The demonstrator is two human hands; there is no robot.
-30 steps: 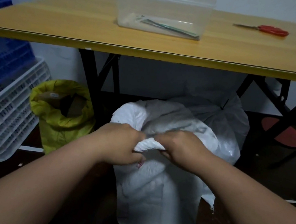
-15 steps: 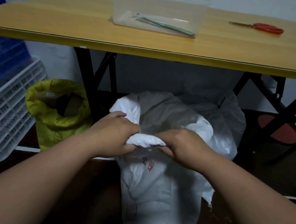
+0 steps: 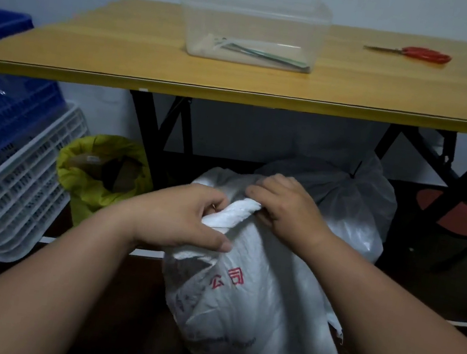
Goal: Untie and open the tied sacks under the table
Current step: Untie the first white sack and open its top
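both hands, left hand (image 3: pixel 177 220) and right hand (image 3: pixel 285 208), are gripping the white woven sack (image 3: pixel 253 301)'s rolled rim (image 3: pixel 232 214) (fingers clenched on it), seemingly folding the mouth open.

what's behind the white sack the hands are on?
Behind the white sack, held at its rolled rim by the left hand and right hand, sits a clear plastic bag tied at its neck. Its lower part and contents are hidden.
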